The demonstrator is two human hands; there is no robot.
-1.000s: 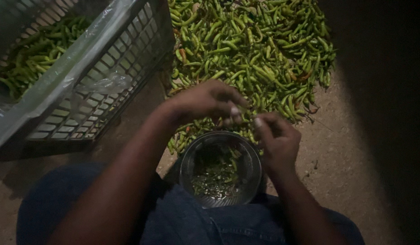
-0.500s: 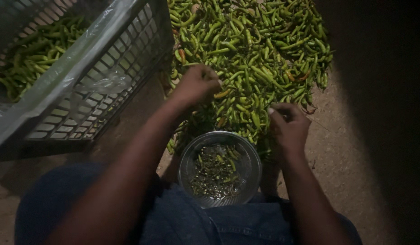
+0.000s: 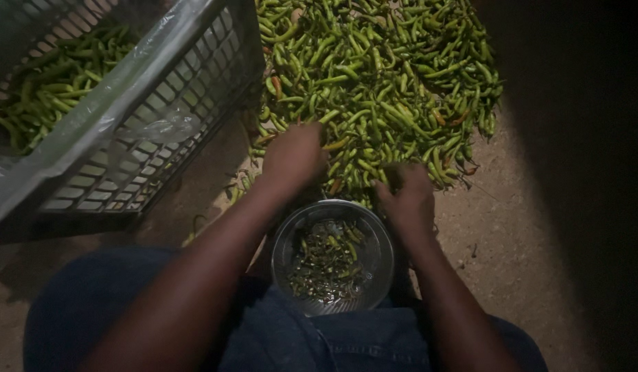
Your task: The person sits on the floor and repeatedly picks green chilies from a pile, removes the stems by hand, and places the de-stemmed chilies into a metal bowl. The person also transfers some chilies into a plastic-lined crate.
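1. The view was dim overall, the light falling mainly on the pile of green chillies (image 3: pixel 381 89) at upper centre.
2. The right edge lay in near-black shadow.
3. The plastic-lined crate (image 3: pixel 126 138) at upper left showed a faint sheen.
4. Detail was soft and grainy.

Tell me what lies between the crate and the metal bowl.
Head view: bare dirt floor with a few stray chillies, crossed by the left forearm.
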